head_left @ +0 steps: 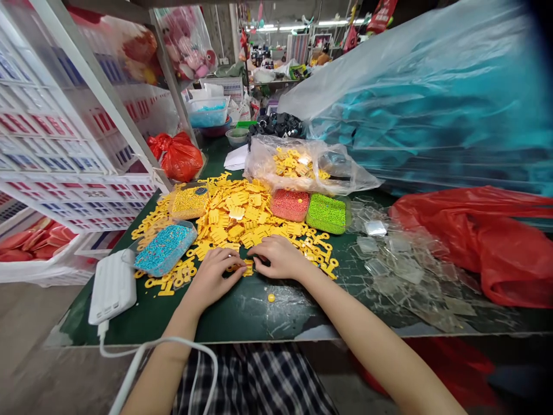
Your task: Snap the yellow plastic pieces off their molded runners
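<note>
At the front of the table, my left hand (217,275) is closed with thumb and fingers on a small yellow plastic piece (248,267), which lies low over the green top. My right hand (277,258) is just to its right, fingers curled toward the same piece; whatever its fingertips pinch, if anything, is too small to make out. Behind both hands spreads a heap of similar yellow plastic pieces (237,210). Around the heap are boxes of tiny beads: blue (166,248), yellow (189,203), red (290,204) and green (326,212). One round yellow piece (271,298) lies in front of my right hand.
A white power bank (113,286) with a cable lies at the left edge. Clear plastic squares (400,262) are scattered at right, beside a red bag (514,248). Behind the heap is a clear bag (298,164) of yellow pieces. White crates (86,196) stand left.
</note>
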Motion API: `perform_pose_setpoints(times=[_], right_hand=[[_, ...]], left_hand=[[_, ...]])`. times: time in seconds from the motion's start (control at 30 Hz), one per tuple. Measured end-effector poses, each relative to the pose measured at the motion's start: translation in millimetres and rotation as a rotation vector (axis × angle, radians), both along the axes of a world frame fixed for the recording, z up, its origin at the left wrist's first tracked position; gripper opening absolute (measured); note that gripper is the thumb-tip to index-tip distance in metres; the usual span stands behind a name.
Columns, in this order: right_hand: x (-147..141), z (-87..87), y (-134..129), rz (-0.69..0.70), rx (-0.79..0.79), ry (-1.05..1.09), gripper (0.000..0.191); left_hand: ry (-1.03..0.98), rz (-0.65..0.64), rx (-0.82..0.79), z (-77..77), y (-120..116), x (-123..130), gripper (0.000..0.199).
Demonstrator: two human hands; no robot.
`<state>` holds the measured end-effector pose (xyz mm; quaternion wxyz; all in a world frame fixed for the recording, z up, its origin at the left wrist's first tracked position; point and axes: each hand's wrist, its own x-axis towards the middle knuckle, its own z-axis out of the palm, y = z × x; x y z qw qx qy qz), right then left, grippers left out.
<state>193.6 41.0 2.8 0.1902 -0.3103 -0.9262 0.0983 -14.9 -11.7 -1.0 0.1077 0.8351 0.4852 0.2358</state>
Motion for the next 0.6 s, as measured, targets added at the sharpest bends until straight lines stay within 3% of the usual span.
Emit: perform_pose_setpoints(times=[0.27, 0.47, 0.6], right_hand=[[21.2, 0.8, 12.9, -0.142, 0.107, 0.026, 0.014], [54.4, 28.8, 34.7, -0.387, 0.166, -0.001, 0.02], [100.0, 42.4, 40.1, -0.567, 0.185, -0.031, 0.024]], left_hand=[[-0.047, 0.054, 0.044, 0.0, 2.0, -6.4, 0.023], [-0.067, 0.027, 0.059, 0.3, 0.6, -7.2, 0.023], [-0.089, 0.016, 0.085, -0.9, 2.1, -8.2, 0.024]])
